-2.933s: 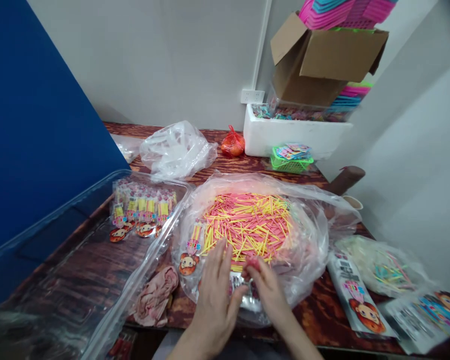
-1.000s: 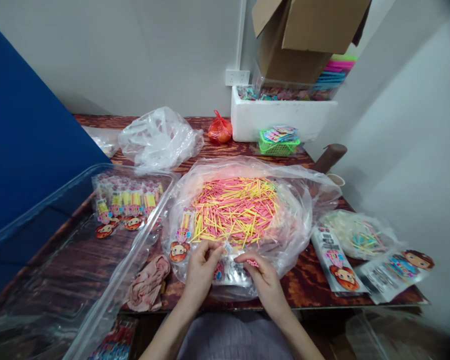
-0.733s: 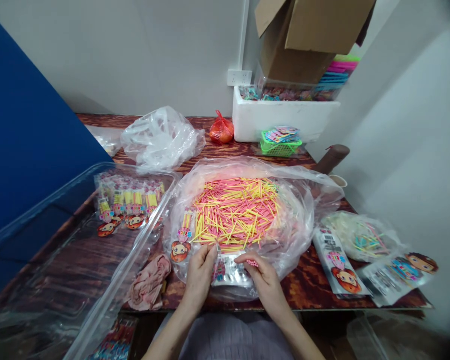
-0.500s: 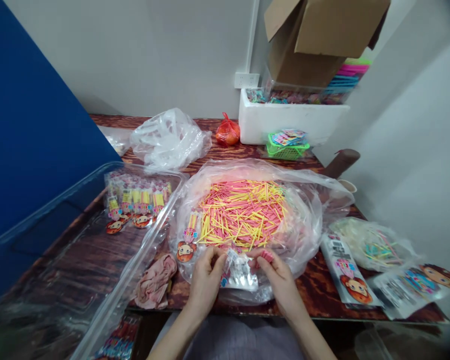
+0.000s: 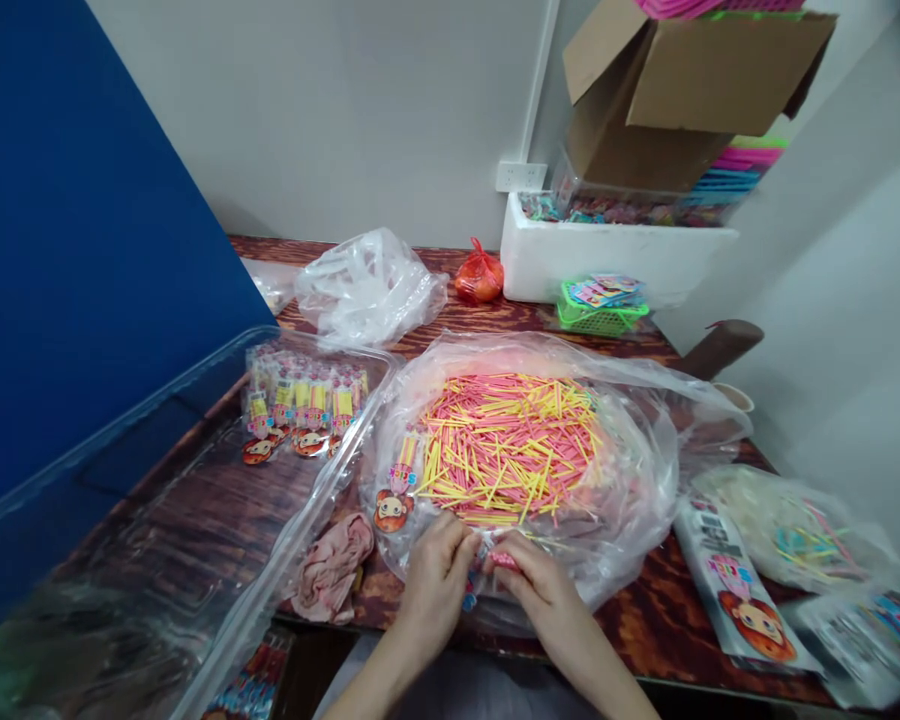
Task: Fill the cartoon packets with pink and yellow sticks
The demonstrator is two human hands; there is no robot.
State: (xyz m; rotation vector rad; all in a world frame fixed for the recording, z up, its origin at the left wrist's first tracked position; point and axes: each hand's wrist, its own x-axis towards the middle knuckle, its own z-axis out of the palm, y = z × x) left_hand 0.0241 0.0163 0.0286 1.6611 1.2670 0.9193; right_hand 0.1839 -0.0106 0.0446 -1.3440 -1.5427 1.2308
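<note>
Table (image 5: 641, 635): clear bag (image 5: 649, 520) sits along the near edge, its pink and yellow sticks (image 5: 510, 450) heaped just beyond both hands. Left hand (image 5: 433, 572): fingers pinched, apparently on a printed packet (image 5: 484, 552), largely hidden between the hands. Right hand (image 5: 544, 582): closed around a pink bundle (image 5: 504, 560), just beside the packet, long axis seemingly near-parallel to that edge.

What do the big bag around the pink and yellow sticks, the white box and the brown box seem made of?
Big bag: thin, glossy plastic; it's see-through and crinkled.
White box: probably foam, given its thick walls and matte face.
Brown box: apparently matte cardboard, with folded flaps.
</note>
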